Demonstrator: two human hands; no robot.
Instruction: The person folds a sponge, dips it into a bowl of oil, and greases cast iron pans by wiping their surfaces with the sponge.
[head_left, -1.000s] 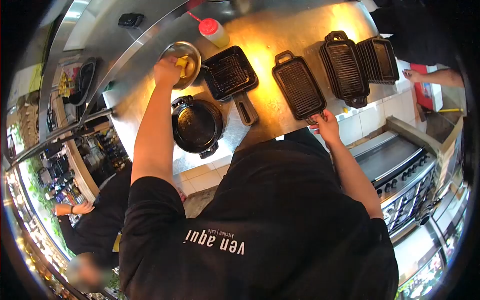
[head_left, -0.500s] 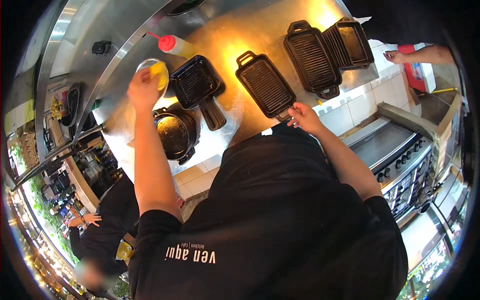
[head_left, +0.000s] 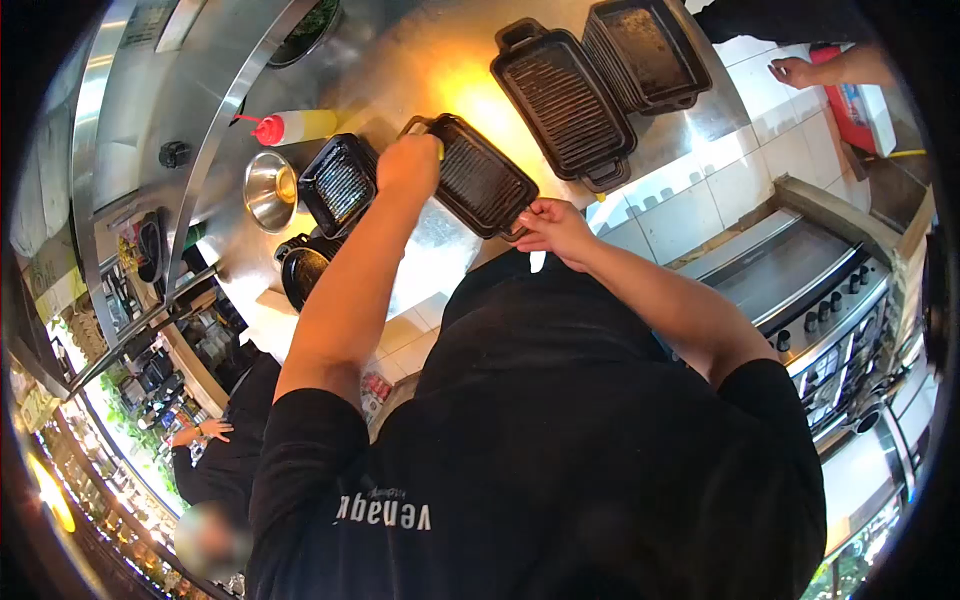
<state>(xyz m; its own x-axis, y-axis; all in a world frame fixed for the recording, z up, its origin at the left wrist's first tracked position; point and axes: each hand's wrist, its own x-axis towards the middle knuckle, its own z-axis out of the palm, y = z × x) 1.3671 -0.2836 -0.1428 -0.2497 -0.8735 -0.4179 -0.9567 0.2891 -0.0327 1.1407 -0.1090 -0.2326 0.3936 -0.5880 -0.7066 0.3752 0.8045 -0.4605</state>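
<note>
My left hand (head_left: 410, 165) is closed over the upper left part of a black rectangular ridged pan (head_left: 480, 178). A bit of a yellow pad or sponge (head_left: 440, 149) shows at its fingers; the rest is hidden. My right hand (head_left: 548, 230) pinches the pan's near loop handle. Left of the pan lies a square black grill pan (head_left: 341, 184), its handle hidden behind my left forearm. A steel bowl (head_left: 268, 192) with something yellow inside stands beside it, above a partly covered round black pan (head_left: 303, 270).
On the steel table (head_left: 385, 70) lie a red-capped squeeze bottle (head_left: 305, 126), a stack of ridged pans (head_left: 565, 105) and a stack of rectangular pans (head_left: 650, 55). Another person's hand (head_left: 795, 72) is at upper right, another (head_left: 214, 429) at lower left. A stove (head_left: 760, 270) stands right.
My left hand has moved right from the steel bowl to the ridged pan with the yellow pad. My right hand has closed on the handle. The view has shifted.
</note>
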